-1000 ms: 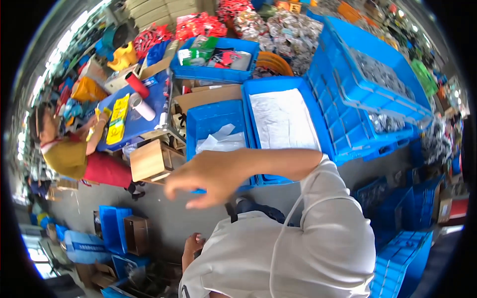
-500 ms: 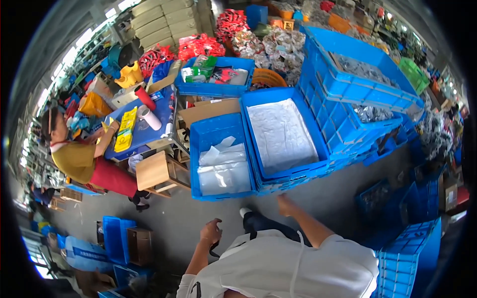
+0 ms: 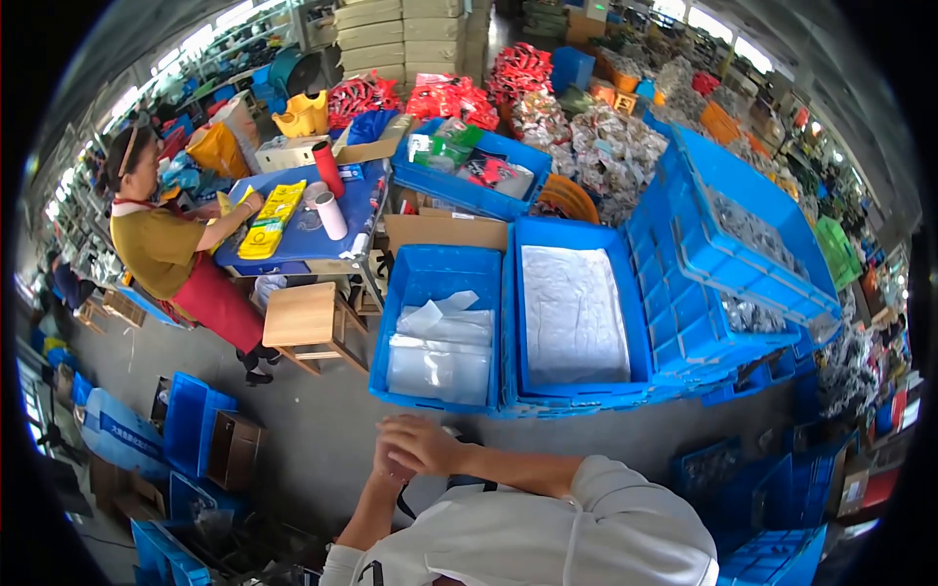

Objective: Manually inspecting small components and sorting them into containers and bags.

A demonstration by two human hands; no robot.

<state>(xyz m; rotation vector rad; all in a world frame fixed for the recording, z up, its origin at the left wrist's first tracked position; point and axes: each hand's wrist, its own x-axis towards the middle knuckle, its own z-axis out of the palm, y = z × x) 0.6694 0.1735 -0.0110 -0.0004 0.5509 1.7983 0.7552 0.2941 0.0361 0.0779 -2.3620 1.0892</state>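
My left hand (image 3: 390, 466) and my right hand (image 3: 424, 440) meet in front of my body, near the front edge of a blue crate (image 3: 389, 278). The right one lies over the left, its fingers bent round it, and no object shows between them. Most of my left hand's fingers are covered. Clear plastic bags (image 3: 440, 366) lie flat in that crate. Beside it, a second blue crate (image 3: 640, 322) holds white crumpled sheeting (image 3: 575, 313). Both crates are apart from my hands.
At the left a person (image 3: 161, 234) handles yellow packages (image 3: 276, 220) at a blue table (image 3: 298, 239). A wooden stool (image 3: 298, 314) stands by it. Stacked blue crates (image 3: 674, 293) rise at the right. Red bundles (image 3: 449, 101) are piled behind, and more crates (image 3: 191, 425) sit lower left.
My hands were apart and have come together, the right moving left across my body onto the left. The view has turned, so the crates appear shifted right.
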